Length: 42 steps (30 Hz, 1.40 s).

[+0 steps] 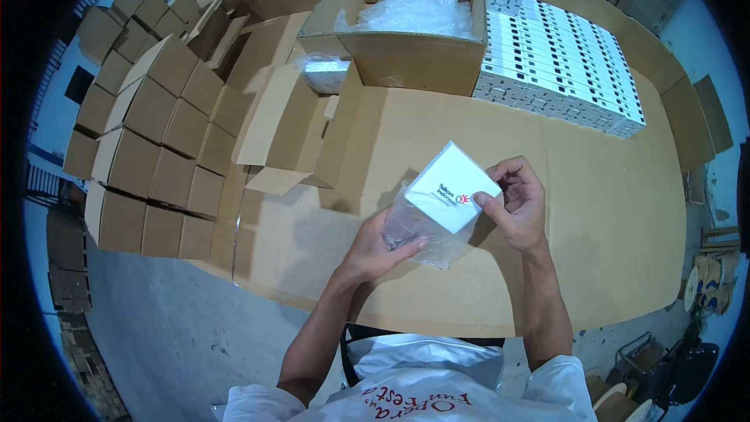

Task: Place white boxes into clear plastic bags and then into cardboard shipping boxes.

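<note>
A small white box (447, 178) with a red mark on its face is held in front of me, above the cardboard-covered table. My right hand (519, 209) pinches its right corner between thumb and fingers. Around the lower left part of the box sits a clear plastic bag (439, 244). My left hand (375, 248) is closed on that bag, its thumb lying across the front. The box's upper part sticks out of the bag. How deep the rest of it goes into the bag is hard to see.
An open carton (269, 137) beyond my left hand contains a plastic-wrapped item (326, 72). A larger carton (422, 61) behind it holds clear plastic bags (422, 9). White boxes (551, 66) are stacked in rows at far right. Brown cartons (160, 117) pile up on the left.
</note>
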### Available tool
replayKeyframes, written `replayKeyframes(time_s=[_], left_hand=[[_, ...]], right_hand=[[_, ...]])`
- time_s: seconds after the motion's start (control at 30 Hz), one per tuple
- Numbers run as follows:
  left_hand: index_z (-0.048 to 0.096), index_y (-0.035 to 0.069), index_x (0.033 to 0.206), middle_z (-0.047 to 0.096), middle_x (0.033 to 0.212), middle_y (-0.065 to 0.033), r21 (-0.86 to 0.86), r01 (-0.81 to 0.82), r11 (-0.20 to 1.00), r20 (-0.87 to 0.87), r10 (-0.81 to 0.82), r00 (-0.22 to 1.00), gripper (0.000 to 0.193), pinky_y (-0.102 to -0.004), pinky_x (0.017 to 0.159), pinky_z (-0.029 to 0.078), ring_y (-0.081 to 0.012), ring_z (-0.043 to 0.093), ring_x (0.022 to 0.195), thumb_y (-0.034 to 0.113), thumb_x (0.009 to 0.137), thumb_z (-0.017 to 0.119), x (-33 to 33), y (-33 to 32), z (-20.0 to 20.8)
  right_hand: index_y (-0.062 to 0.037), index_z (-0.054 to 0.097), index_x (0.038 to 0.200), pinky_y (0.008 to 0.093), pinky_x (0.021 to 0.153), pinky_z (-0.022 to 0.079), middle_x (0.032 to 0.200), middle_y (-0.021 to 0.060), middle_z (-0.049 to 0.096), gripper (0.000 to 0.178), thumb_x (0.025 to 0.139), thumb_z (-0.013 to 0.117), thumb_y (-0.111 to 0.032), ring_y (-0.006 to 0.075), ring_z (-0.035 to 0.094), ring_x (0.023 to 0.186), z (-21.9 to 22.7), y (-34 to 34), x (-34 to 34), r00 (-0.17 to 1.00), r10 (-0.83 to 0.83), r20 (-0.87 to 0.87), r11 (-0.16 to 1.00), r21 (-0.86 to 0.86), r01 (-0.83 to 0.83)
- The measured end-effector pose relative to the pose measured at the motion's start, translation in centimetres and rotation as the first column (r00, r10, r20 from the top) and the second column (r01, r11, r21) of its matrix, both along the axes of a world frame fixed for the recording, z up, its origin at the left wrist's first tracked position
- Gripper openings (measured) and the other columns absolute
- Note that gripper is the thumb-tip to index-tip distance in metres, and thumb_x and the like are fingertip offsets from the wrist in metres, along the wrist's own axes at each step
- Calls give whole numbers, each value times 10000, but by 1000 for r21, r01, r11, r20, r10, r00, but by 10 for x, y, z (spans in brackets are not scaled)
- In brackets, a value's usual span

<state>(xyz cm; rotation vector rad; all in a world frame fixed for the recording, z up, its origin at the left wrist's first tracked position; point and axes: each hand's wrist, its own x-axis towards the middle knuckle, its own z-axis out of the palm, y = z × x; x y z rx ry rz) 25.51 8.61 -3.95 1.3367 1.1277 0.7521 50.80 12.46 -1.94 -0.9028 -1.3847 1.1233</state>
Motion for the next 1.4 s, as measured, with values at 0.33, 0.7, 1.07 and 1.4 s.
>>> replayKeyframes(time_s=[0.33, 0.7, 1.07, 1.4], left_hand=[[549, 1, 1317, 667, 1177, -126, 8, 4, 1000, 31, -4, 1000, 571, -371, 966, 508, -196, 633, 1106, 173, 836, 804, -6, 0, 0], [601, 10, 1257, 688, 1127, -112, -121, -88, 989, 40, 93, 995, 437, -346, 931, 511, -180, 645, 1061, 263, 925, 729, 14, 4, 17], [561, -7, 1266, 683, 1119, -98, -141, -231, 963, 297, 264, 918, 411, -339, 914, 529, -167, 658, 1030, 188, 938, 714, 18, 11, 4], [564, -9, 1268, 668, 1129, -83, -110, -254, 961, 278, 276, 920, 357, -313, 907, 515, -136, 634, 1019, 202, 991, 644, 22, 19, 3]], right_hand=[[-31, 600, 1013, 268, 762, 479, 906, 27, 624, 195, 878, 732, -83, 101, 591, 865, 3, 2, -14, 990, 47, 131, 999, -23, -44], [-6, 615, 988, 281, 736, 498, 862, 38, 669, 115, 971, 621, -119, 101, 616, 822, 9, 4, -9, 959, 141, 246, 986, -127, -112], [-6, 612, 1072, 257, 720, 531, 924, 50, 678, 222, 910, 722, -110, 82, 631, 820, 12, 4, -7, 993, 107, 45, 933, -350, -85], [-10, 616, 1061, 236, 574, 512, 829, 40, 693, 191, 927, 710, -109, 84, 628, 678, 14, 5, -10, 994, 90, -55, 842, -529, -106]])
